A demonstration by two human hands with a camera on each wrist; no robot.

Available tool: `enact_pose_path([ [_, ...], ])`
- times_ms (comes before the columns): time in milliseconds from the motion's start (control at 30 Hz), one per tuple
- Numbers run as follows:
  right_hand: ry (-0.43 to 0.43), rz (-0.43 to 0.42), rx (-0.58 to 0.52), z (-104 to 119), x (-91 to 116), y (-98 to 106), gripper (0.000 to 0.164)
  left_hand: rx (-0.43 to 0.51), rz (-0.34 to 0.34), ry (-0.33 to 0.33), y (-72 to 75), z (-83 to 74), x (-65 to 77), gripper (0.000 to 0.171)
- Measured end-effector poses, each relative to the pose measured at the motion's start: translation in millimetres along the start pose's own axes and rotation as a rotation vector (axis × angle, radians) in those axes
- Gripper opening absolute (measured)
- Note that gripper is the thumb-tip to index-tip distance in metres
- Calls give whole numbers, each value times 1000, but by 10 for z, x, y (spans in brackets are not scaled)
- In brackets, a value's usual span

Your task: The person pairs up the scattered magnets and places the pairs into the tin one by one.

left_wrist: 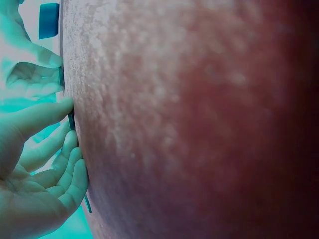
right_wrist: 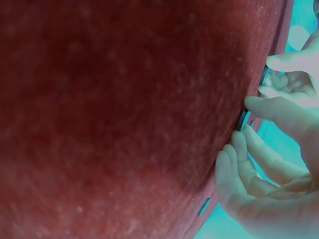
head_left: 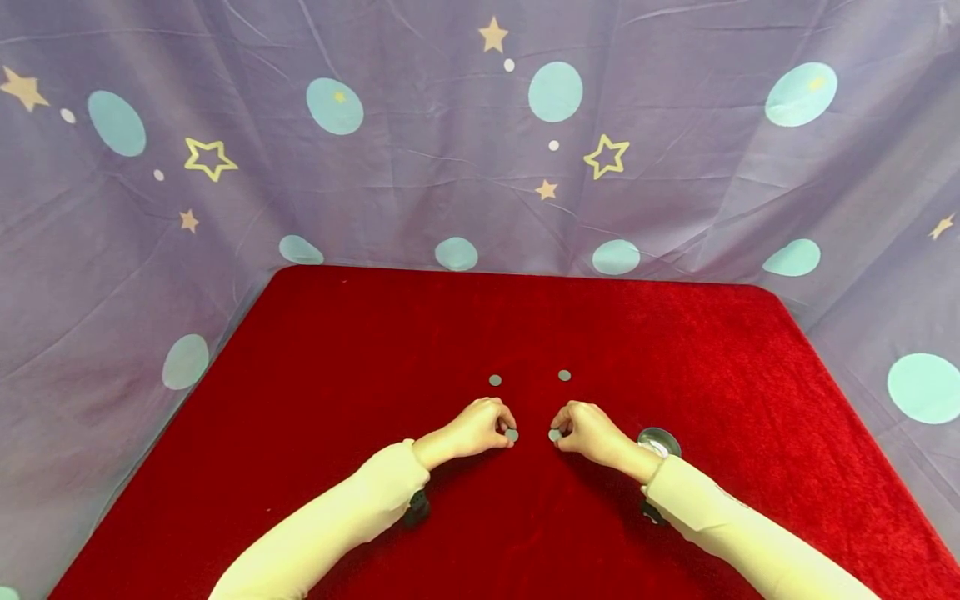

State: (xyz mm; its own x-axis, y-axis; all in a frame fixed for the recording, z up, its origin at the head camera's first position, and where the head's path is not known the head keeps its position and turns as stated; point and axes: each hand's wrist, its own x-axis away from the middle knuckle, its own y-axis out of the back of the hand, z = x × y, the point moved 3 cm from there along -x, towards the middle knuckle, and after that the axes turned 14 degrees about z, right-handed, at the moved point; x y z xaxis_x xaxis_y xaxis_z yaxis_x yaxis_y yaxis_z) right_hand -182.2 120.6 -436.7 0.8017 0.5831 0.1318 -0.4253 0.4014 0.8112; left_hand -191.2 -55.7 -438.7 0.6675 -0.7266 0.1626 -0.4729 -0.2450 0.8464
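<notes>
My left hand point(head_left: 483, 427) pinches a small flat grey disc point(head_left: 512, 435) between thumb and fingertips, low against the red cloth. Opposite it, a short gap away, my right hand point(head_left: 592, 433) pinches a matching disc point(head_left: 555, 435) by its edge. In the left wrist view, the left hand's disc point(left_wrist: 71, 121) stands edge-on between thumb and index finger, with the other fingers touching the cloth. The right wrist view has its disc point(right_wrist: 243, 120) between thumb and fingers in the same way. Two similar discs lie flat farther back, one left point(head_left: 495, 380) and one right point(head_left: 565, 375).
A round metal-rimmed container point(head_left: 660, 442) with something white in it sits beside the right wrist, partly hidden by it. Red velvety cloth point(head_left: 420, 333) covers the table. Patterned purple curtains point(head_left: 450, 150) hang behind and along both sides.
</notes>
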Motion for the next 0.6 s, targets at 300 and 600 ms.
enact_pose_path([
  [300,-16,29,-6,23,-26,-3,11,8,10,9,-25,-22,-72,13],
  [600,22,29,28,66,-33,-21,11,31,35,13,-53,-65,-117,13],
])
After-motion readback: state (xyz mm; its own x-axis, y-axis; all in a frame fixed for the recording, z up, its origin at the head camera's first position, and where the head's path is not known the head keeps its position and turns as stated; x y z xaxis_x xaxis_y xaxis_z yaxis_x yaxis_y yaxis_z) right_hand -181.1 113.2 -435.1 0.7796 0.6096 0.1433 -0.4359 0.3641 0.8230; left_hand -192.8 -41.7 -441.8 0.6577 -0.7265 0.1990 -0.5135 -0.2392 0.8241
